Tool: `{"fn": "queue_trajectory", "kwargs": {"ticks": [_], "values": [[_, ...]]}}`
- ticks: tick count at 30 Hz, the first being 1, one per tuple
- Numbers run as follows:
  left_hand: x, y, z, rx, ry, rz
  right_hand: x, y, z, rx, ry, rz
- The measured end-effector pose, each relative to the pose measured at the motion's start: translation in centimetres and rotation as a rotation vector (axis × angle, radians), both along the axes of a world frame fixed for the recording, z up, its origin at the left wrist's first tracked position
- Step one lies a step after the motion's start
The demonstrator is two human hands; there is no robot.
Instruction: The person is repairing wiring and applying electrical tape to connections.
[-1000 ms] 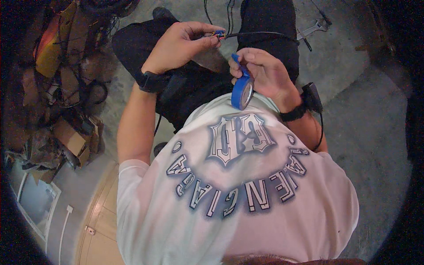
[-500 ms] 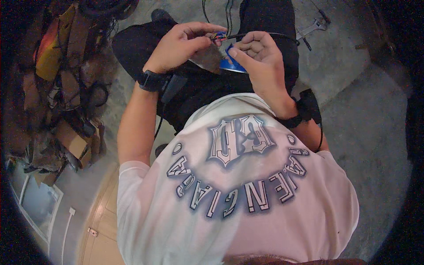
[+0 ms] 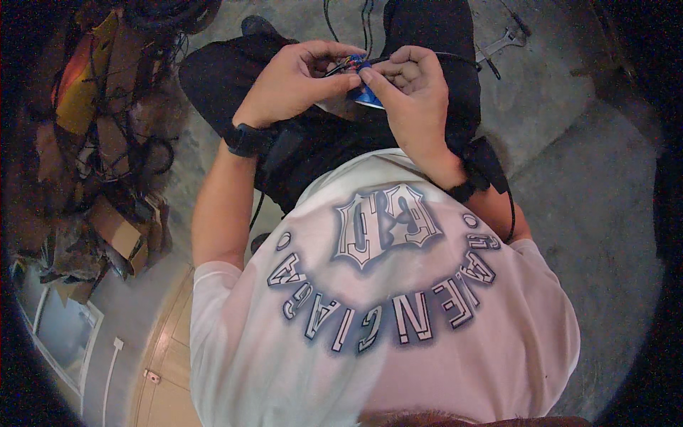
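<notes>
Above my lap, my left hand (image 3: 295, 80) pinches a bundle of thin coloured wires (image 3: 348, 62) between thumb and fingertips. My right hand (image 3: 418, 89) meets it from the other side, thumb pressed on blue tape (image 3: 364, 71) at the wires, other fingers curled. Just below the fingertips hangs a blue tape roll (image 3: 370, 98) with a pale edge, partly covered by the right thumb. A black cable (image 3: 452, 55) runs from the wires behind the right hand toward the right. How far the tape goes round the wires is hidden by the fingers.
An adjustable wrench (image 3: 504, 44) lies on the concrete floor beyond my right knee. To the left is a heap of cardboard (image 3: 114, 224), cables and scrap. Dark cables (image 3: 367, 25) trail on the floor between my legs. A tan door (image 3: 171, 341) stands at lower left.
My hands have come together at the wires. The right hand moved slightly left and up, bringing the blue tape against the bundle, and the left thumb now touches near it.
</notes>
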State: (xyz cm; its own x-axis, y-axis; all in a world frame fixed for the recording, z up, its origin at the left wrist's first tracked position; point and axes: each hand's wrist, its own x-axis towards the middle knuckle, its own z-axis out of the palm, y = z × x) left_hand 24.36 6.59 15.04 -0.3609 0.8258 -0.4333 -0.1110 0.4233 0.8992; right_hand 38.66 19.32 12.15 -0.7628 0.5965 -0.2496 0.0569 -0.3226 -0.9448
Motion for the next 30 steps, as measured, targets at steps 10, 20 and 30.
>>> {"fn": "queue_trajectory", "kwargs": {"ticks": [10,20,30], "values": [[1.1,-0.1,0.4,-0.058,0.064,0.068,-0.1,-0.3,-0.7,0.037,0.011,-0.016],[1.4,-0.5,-1.0,0.028,0.329,0.034,-0.4,-0.3,-1.0,0.138,-0.097,0.021],[2.2,-0.8,-1.2,0.049,0.41,0.053,-0.2,-0.6,-1.0,0.136,-0.136,0.046]]}}
